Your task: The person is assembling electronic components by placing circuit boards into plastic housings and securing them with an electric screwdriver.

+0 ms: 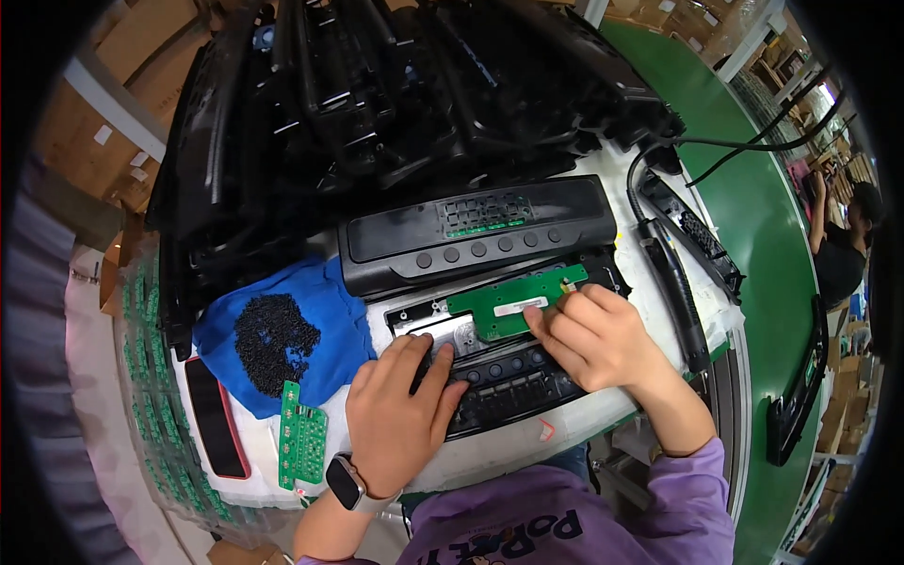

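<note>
My right hand (593,337) pinches a green circuit board (508,299) with a white label, near its right end. The board lies over the open black plastic housing (513,391), which has a row of round buttons. Spread fingers of my left hand (400,405) rest on the housing's left part, beside a shiny silvery area. My left wrist wears a watch (346,482). Just behind lies a black front panel (480,235) with round buttons and a display window. Left of my left hand is another green circuit board (303,438).
Black screws or small parts (273,339) sit on a blue cloth (344,315). A phone (215,419) lies at left, beside bagged boards (151,377). Black housings (377,94) pile up behind. A corded electric screwdriver (673,292) lies at right. A person (847,245) is at far right.
</note>
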